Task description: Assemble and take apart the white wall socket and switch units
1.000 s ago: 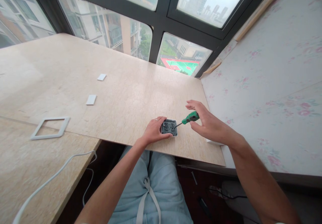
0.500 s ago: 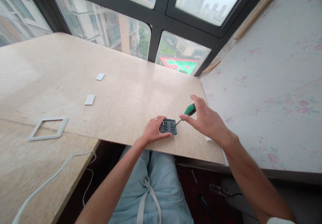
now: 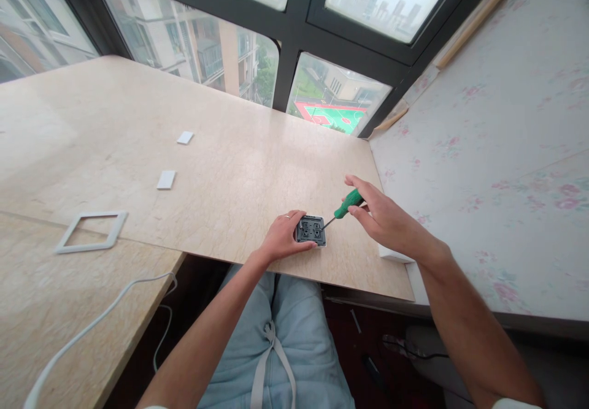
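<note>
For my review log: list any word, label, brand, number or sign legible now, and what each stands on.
No text can be read anywhere in the view.
Dark square module: fine details on its face, too small to tell whether any are markings.
Green-handled screwdriver: no legible marking.
White frame: no lettering visible.
Sports court outside the window: coloured areas and lines, no readable words or numbers.
</note>
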